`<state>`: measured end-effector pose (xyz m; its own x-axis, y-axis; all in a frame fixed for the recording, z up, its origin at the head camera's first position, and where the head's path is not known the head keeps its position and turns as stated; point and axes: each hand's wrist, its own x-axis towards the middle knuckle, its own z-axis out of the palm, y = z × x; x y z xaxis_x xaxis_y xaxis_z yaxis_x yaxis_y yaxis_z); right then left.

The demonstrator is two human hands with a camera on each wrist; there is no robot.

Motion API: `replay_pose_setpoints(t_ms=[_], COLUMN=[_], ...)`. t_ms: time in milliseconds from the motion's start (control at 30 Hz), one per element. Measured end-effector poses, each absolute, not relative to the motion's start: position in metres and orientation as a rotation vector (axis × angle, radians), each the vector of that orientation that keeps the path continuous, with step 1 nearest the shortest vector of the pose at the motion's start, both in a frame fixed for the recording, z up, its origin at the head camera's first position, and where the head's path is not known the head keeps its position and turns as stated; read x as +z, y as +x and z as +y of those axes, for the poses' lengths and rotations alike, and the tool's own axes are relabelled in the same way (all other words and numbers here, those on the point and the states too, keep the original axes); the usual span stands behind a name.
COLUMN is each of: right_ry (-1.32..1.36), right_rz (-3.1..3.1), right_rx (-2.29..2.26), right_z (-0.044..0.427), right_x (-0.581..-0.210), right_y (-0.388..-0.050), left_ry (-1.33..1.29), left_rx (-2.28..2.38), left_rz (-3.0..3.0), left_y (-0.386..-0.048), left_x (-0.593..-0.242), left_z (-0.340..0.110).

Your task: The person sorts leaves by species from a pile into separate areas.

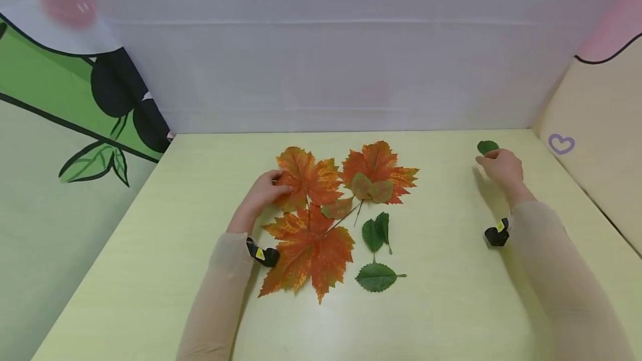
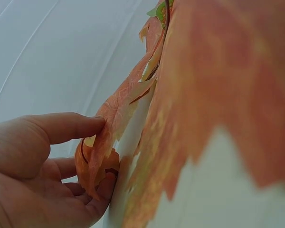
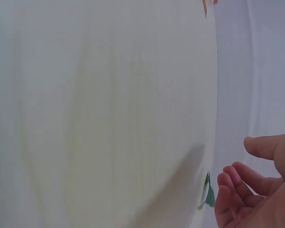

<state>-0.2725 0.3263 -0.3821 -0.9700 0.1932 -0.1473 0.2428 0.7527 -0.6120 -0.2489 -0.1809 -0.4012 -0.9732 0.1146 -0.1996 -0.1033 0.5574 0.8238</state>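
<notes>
My left hand is at the left edge of the upper-left orange maple leaf. In the left wrist view the thumb lies on that leaf, with curled fingers beneath, pinching its edge. A second maple leaf lies nearer me, beside the left wrist. My right hand is at the far right of the table, just in front of a small green leaf. In the right wrist view the thumb stands apart from loosely bent fingers, with nothing between them; the green leaf lies beyond the fingertips.
A third maple leaf lies at the back middle, with small brownish-green leaves over it. Several green leaves are in front of it. A pale cloth wall borders the table at the back.
</notes>
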Motion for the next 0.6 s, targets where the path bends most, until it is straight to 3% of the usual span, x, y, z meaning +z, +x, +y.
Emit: replay_pose_setpoints(t_ms=[600], right_ry=[-0.185], right_rz=[2.815], right_rx=[-0.973], right_z=[0.224], right_x=[-0.391], right_y=[-0.196], left_ry=[0.026], left_rx=[1.386], left_rz=[2.558], left_y=[-0.247], left_x=[-0.401], left_z=[-0.181])
